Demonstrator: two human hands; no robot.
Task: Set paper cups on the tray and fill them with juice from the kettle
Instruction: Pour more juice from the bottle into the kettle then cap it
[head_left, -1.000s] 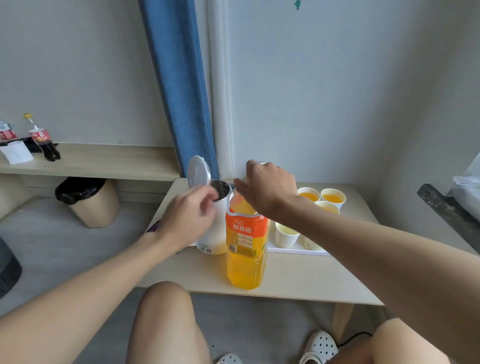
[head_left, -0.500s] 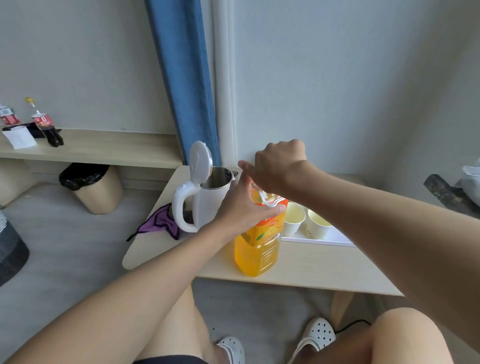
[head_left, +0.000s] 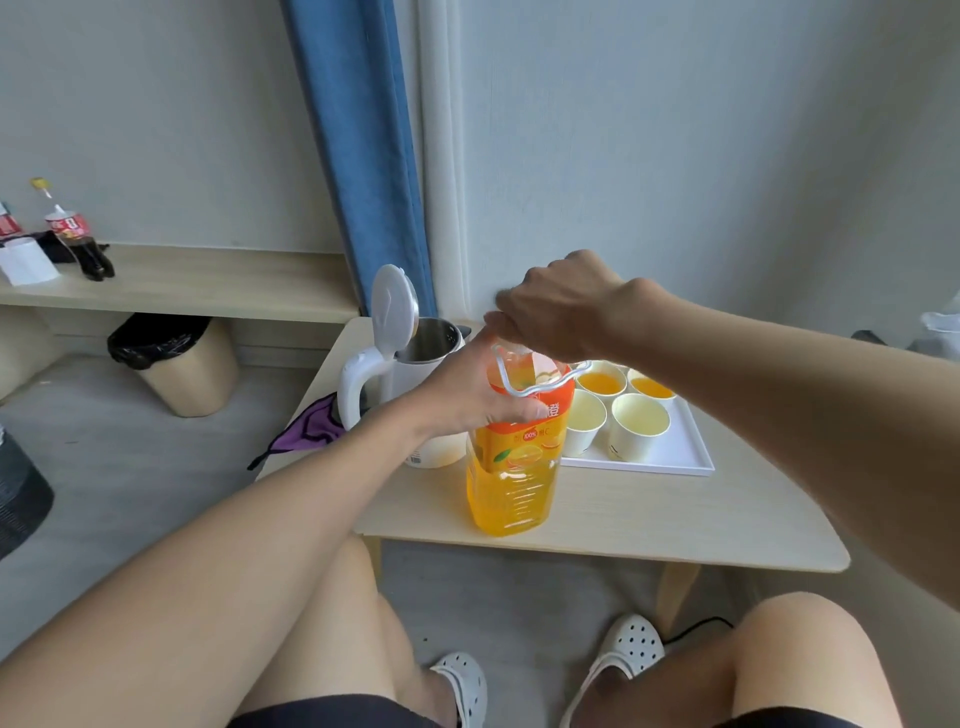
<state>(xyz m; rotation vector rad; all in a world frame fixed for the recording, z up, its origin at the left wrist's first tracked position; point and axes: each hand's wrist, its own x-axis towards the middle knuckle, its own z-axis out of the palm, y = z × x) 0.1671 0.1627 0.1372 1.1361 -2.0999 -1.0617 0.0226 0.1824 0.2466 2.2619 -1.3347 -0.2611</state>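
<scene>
A large orange juice bottle (head_left: 511, 478) stands on the small wooden table (head_left: 649, 514). My left hand (head_left: 467, 395) grips its shoulder, and my right hand (head_left: 556, 312) is curled over its top, hiding the cap. Just left of the bottle sits the white kettle (head_left: 384, 374) with its lid (head_left: 393, 310) flipped up. Behind the bottle to the right lies the white tray (head_left: 670, 457) with several paper cups: two far ones (head_left: 602, 384) hold orange juice, while two near ones (head_left: 639, 423) show pale insides.
A purple cloth (head_left: 306, 431) hangs over the table's left edge. A bin with a black liner (head_left: 171, 358) stands under a wooden shelf (head_left: 208, 280) holding cola bottles (head_left: 72, 234). A blue curtain (head_left: 358, 145) hangs behind the kettle. My knees and white clogs are below the table.
My left hand left the kettle and took hold of the juice bottle's shoulder. My right hand stays on the bottle's top. The view shifted, bringing the tray's cups into sight.
</scene>
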